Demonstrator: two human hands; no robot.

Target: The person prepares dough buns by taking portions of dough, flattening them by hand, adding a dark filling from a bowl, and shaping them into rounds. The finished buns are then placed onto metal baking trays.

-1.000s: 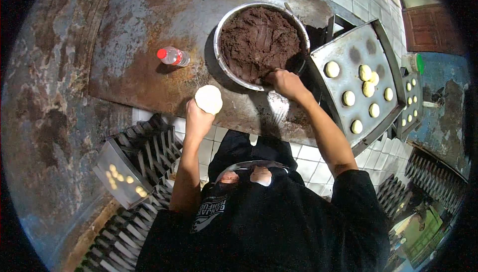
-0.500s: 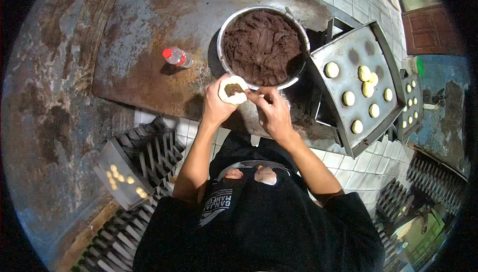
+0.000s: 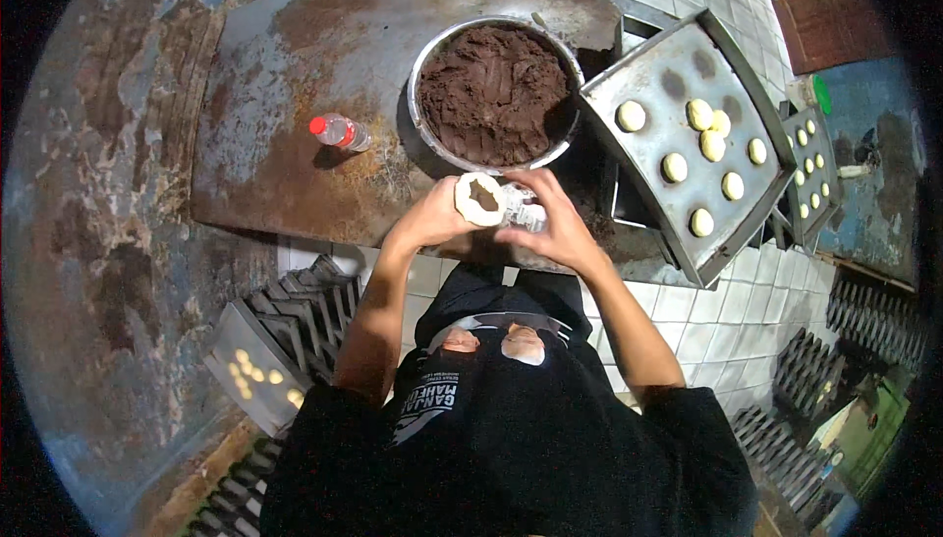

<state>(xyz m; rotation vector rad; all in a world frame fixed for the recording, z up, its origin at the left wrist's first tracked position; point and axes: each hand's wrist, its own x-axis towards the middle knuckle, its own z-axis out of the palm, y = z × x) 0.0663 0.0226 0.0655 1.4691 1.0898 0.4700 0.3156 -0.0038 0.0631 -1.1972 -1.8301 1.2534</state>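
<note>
My left hand (image 3: 432, 215) is wrapped round a pale round of dough (image 3: 466, 205) that has a hollow top with dark brown filling (image 3: 484, 195) inside. To its right, my right hand (image 3: 565, 227) is open, thumb and fingers apart beside the dough. Between those fingers shows a clear, shiny thing (image 3: 524, 211); its kind and whether I touch it I cannot tell. Just beyond both hands stands a large metal bowl (image 3: 416, 124) full of crumbly dark brown filling (image 3: 496, 95).
A clear bottle with a red cap (image 3: 340, 132) stands left of the bowl on the worn metal table (image 3: 265, 95). At right, a tilted metal tray (image 3: 678, 193) carries several pale dough balls (image 3: 675, 167). Another tray (image 3: 257, 409) with dough pieces sits low left, by dark slatted racks (image 3: 314, 311).
My right hand's fingers have come away from the dough's opening and spread apart. The dough's opening now faces up more roundly. The whole view has shifted slightly.
</note>
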